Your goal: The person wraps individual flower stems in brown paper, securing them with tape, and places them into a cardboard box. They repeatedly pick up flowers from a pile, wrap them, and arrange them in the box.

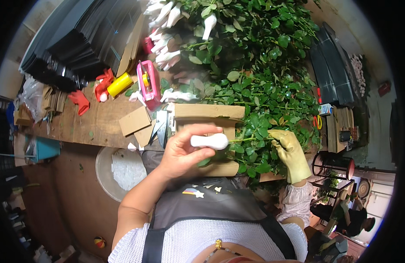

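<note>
My bare left hand (178, 153) has its thumb and fingers around a white mesh-sleeved flower head (209, 141). The flower's green stem (243, 140) runs right to my right hand (291, 156), which wears a pale yellow rubber glove and grips the stem among leaves. Beneath the flower lies a corrugated cardboard wrap (209, 111) with raised, curved edges; its lower edge (220, 169) shows near my apron. More leafy stems (271, 85) are piled beyond, several with white-sleeved heads (209, 26). Scissors or shears (161, 128) lie left of the wrap, partly hidden.
A pink tape dispenser (150, 85), cardboard pieces (135, 121), a yellow roll (119, 84) and red gloves (79, 102) lie leftward on the wooden table (100, 121). Black folded sheets (74, 52) stand behind. A tub (102, 174) holds white sleeves. Another person (353, 218) is at far right.
</note>
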### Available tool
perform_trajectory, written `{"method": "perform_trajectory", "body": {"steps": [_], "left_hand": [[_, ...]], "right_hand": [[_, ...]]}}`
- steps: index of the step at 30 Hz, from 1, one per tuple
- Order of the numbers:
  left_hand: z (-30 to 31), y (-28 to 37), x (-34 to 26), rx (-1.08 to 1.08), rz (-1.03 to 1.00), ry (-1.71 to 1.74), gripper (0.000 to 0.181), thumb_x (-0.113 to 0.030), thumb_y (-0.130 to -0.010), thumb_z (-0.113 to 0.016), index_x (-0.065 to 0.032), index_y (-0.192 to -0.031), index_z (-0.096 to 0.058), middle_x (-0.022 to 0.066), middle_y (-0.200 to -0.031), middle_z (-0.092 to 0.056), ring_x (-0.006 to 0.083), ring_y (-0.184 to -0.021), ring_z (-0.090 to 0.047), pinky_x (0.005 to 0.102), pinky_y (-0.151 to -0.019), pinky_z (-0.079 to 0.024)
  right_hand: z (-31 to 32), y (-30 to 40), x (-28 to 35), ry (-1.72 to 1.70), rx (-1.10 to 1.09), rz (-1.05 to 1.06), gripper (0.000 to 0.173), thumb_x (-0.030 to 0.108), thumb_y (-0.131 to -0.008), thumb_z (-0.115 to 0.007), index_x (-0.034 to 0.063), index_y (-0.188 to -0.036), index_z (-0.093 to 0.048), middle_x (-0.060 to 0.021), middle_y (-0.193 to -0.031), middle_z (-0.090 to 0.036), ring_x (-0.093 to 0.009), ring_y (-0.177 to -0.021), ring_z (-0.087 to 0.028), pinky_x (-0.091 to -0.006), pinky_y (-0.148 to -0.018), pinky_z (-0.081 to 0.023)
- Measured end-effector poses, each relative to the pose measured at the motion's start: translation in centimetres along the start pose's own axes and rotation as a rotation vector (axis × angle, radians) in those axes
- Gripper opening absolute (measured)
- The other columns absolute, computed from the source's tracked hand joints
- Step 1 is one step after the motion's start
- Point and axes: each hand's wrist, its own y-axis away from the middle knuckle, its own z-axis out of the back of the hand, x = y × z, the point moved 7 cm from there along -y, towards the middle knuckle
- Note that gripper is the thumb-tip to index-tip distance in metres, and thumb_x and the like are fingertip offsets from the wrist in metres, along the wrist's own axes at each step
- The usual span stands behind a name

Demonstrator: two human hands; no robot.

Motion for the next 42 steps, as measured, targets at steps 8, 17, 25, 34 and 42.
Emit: {"method": "perform_trajectory", "body": {"steps": [8,17,25,34,42], "left_hand": [[5.5,2.3,-0.3,-0.593,-0.157,0.189,0.024,-0.018,-0.112,-0.049,-0.0015,-0.116,-0.066,0.0159,-0.108,-0.073,0.0097,-0.073,-0.059,0.0253,-0.068,-0.051],[6.6,2.7,-4.2,-0.380,-0.139,-1.150,0.044,0.008,-0.077,-0.053,-0.0010,-0.119,-0.066,0.0116,-0.114,-0.068,0.0263,-0.106,-0.063,0.0342,-0.089,-0.050],[8.1,1.7,-1.3,-0.255,-0.116,-0.612,0.044,0.016,-0.086,-0.041,0.0022,-0.115,-0.070,0.0119,-0.116,-0.074,0.0176,-0.101,-0.069,0.0307,-0.094,-0.054],[4.0,3.1,6.3,0.437,0.026,-0.886,0.049,-0.023,-0.082,-0.086,-0.0074,-0.126,-0.072,0.0127,-0.127,-0.071,0.0335,-0.118,-0.065,0.0444,-0.102,-0.051],[3.8,3.6,6.5,0.478,0.122,-0.994,0.046,-0.015,-0.080,-0.084,-0.0057,-0.124,-0.075,0.0137,-0.133,-0.071,0.0340,-0.117,-0.065,0.0435,-0.102,-0.051]], "right_hand": [[0.8,2.1,1.0,0.169,-0.098,-0.122,0.031,-0.001,-0.089,-0.066,0.0068,-0.119,-0.069,-0.0138,-0.115,-0.074,-0.036,-0.105,-0.069,-0.0420,-0.091,-0.054],[-0.4,4.7,-1.7,-0.037,-0.102,-0.340,0.027,0.021,-0.096,-0.072,0.0064,-0.119,-0.071,-0.0126,-0.114,-0.074,-0.032,-0.107,-0.069,-0.0400,-0.094,-0.054],[-5.0,0.3,-0.4,0.311,0.161,-0.235,0.049,-0.014,-0.070,-0.063,0.0064,-0.114,-0.070,-0.0158,-0.095,-0.072,-0.036,-0.087,-0.070,-0.0410,-0.076,-0.056],[-8.3,0.6,0.4,0.392,0.336,-0.193,0.043,0.001,-0.074,-0.076,0.0077,-0.117,-0.074,-0.0142,-0.106,-0.074,-0.035,-0.097,-0.071,-0.0432,-0.087,-0.057],[-5.7,3.3,3.2,0.505,0.380,-0.333,0.116,0.030,-0.067,-0.092,0.0109,-0.164,-0.031,-0.0229,-0.159,-0.044,-0.040,-0.145,-0.045,-0.0492,-0.124,-0.033]]}}
